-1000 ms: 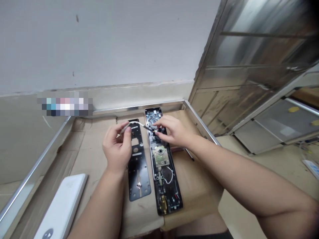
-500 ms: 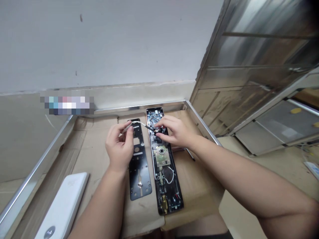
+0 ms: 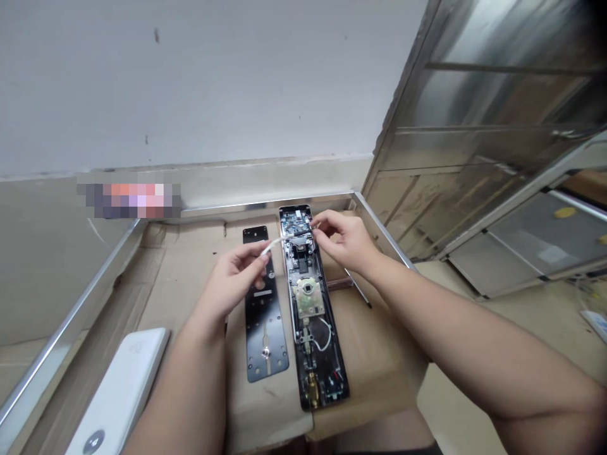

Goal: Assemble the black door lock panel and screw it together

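Between my two hands a white cable (image 3: 281, 239) with a dark end section is stretched across the top of an open black electronic lock housing (image 3: 339, 373). My left hand (image 3: 239, 272) pinches the white part, above a flat black metal plate (image 3: 268, 328). My right hand (image 3: 344, 243) pinches the cable's dark end at the housing's right edge, beside a blue circuit board (image 3: 294, 222). The tip between those fingers is too small to make out. Lower in the housing sit a square metal mechanism (image 3: 310, 298), a looped white wire (image 3: 329, 335) and a brass-coloured part (image 3: 312, 390).
Brown cardboard (image 3: 190, 272) lines the table, which has a raised metal rim (image 3: 256, 206). A white device (image 3: 121, 392) lies at the lower left. A thin dark rod (image 3: 361, 292) rests right of the housing. Cabinets (image 3: 502, 246) stand on the right; a blurred-out screen is at the back left.
My right hand has moved up and right with the cable's dark end, uncovering the middle of the housing. My left hand has shifted right and slightly down, still pinching the cable.
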The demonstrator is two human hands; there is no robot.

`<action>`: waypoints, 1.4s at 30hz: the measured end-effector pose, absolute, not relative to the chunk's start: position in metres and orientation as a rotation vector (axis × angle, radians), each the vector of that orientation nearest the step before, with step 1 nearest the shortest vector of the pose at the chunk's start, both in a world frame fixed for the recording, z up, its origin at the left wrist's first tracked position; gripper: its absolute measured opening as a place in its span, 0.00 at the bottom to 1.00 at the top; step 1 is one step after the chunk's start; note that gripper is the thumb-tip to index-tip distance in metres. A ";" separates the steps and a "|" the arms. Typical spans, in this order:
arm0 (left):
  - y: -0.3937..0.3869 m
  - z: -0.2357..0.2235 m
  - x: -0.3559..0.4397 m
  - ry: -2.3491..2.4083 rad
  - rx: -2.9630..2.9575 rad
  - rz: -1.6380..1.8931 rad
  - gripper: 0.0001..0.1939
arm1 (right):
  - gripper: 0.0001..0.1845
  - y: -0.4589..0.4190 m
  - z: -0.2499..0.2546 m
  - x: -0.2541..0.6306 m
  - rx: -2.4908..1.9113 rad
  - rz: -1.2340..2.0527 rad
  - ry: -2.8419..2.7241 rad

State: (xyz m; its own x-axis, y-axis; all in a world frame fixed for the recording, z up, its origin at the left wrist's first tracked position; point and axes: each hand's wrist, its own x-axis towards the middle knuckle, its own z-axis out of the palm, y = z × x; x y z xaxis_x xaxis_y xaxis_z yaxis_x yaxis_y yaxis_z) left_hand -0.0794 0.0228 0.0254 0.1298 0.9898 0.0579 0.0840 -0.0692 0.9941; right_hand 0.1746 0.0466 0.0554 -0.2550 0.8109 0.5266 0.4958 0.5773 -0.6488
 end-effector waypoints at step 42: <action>0.011 0.023 -0.059 0.594 1.088 1.219 0.21 | 0.04 0.063 0.047 0.173 -1.245 -0.097 -2.337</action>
